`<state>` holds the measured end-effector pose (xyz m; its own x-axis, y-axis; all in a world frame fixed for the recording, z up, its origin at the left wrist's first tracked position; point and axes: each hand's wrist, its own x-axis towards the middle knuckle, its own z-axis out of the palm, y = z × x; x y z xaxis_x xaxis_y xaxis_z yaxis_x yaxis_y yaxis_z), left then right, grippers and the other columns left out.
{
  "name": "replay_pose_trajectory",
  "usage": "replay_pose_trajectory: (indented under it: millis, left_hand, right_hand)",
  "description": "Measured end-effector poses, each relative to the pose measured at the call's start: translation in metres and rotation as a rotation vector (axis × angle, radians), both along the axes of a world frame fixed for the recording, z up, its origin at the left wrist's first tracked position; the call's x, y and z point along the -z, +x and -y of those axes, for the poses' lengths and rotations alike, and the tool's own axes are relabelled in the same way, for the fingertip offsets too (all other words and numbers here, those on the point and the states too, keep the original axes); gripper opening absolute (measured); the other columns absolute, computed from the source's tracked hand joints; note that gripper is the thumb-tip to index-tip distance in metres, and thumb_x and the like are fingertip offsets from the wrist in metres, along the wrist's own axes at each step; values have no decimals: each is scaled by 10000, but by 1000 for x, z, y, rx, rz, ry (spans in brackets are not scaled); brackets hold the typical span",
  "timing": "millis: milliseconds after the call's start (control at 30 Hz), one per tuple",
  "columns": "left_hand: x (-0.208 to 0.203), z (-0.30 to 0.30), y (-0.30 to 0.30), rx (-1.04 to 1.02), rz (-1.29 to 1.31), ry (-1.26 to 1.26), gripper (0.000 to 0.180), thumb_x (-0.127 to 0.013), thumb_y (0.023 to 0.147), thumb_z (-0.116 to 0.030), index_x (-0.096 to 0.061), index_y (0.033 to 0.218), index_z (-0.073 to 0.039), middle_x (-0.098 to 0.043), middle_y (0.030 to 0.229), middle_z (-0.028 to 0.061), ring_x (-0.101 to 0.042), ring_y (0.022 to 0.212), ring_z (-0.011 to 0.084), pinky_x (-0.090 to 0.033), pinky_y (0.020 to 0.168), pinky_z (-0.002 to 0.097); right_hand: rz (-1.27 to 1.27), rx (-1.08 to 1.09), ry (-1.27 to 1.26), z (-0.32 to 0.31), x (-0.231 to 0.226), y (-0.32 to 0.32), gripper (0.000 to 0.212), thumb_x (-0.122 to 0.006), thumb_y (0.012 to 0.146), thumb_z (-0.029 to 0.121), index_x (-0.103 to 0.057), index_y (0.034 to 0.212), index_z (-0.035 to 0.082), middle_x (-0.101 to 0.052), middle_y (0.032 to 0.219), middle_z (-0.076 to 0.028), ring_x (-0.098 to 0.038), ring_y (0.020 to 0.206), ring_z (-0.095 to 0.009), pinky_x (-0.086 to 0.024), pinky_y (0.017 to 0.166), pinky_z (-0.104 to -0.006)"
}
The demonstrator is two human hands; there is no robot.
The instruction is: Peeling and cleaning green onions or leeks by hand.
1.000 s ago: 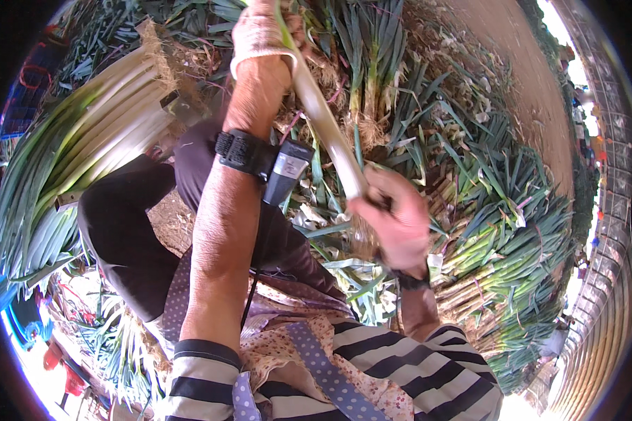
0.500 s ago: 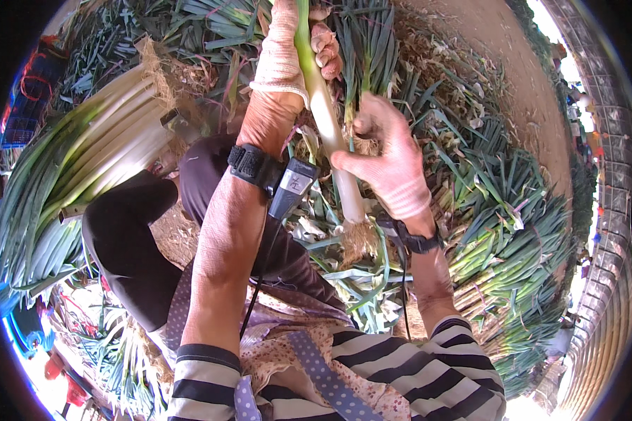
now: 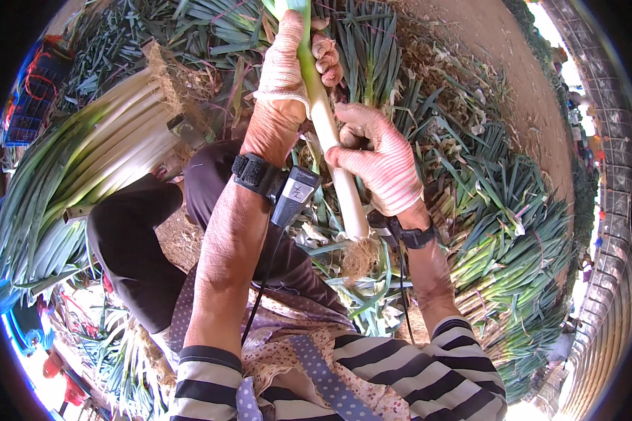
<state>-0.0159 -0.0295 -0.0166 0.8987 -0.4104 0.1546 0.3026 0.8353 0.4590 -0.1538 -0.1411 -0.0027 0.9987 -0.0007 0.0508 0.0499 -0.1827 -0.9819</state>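
A long leek [image 3: 323,116] with a white shank slants down in front of me, its bushy roots [image 3: 360,258] pointing toward my lap. My left hand [image 3: 293,67], in a pale glove with bare fingertips, is wrapped around its green upper part. Lower down, my right hand [image 3: 383,154], in a striped pale glove, is closed at the shank. Its thumb lies across the white skin and its other fingers curl at the far side, partly hidden.
A bundle of cleaned leeks [image 3: 112,140] rests in a holder at my left. Heaps of leeks [image 3: 498,259] lie at the right, and more lie at the far side. Peeled leaves [image 3: 372,305] litter the ground by my knees. A blue crate [image 3: 31,105] stands far left.
My right hand has moved up and left against the shank, and its fingers have drawn in. The leek's root end has shifted slightly down and right. My left hand keeps its grip.
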Motion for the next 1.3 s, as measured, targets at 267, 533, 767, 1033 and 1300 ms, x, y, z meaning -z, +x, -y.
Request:
replay_pose_trajectory:
  millis: [267, 533, 767, 1033, 1300]
  left_hand:
    - [3, -1, 6, -70, -22, 180, 502, -607, 845, -512, -537, 997, -39, -449, 663, -11, -406, 534, 121, -335, 463, 280]
    - [-6, -4, 1, -125, -159, 328, 501, -595, 823, -566, -542, 946, -84, -469, 613, -6, -436, 476, 135, -368, 419, 289]
    - [-13, -6, -1, -117, -240, 391, 521, -571, 820, -605, -531, 907, -94, -446, 561, -10, -426, 434, 141, -357, 384, 290]
    - [-8, -1, 7, -284, -219, 419, 472, -584, 821, -575, -564, 868, -105, -509, 601, 13, -481, 458, 144, -407, 396, 298]
    - [18, 2, 35, -659, -141, 548, 357, -583, 880, -448, -590, 929, -95, -482, 625, -24, -447, 452, 100, -367, 406, 246]
  right_hand:
    - [78, 82, 63, -2, -6, 4, 532, -760, 677, -23, -541, 1161, 19, -532, 826, 6, -509, 771, -86, -452, 734, -234]
    - [6, 42, 292, -1, -8, -6, 436, -689, 700, -90, -586, 1114, 2, -566, 864, -1, -529, 775, -86, -455, 758, -232]
    - [166, -35, 537, 13, -7, -38, 454, -710, 711, -51, -569, 1141, -26, -581, 831, -56, -572, 714, -131, -490, 725, -263]
    - [414, -68, 864, 16, -32, -91, 267, -675, 790, 100, -588, 1008, -29, -491, 604, -47, -427, 479, -126, -401, 451, -286]
    - [5, -1017, 1406, 67, -55, -120, 334, -609, 747, -77, -512, 1031, 69, -524, 797, -88, -445, 489, -167, -402, 421, -287]
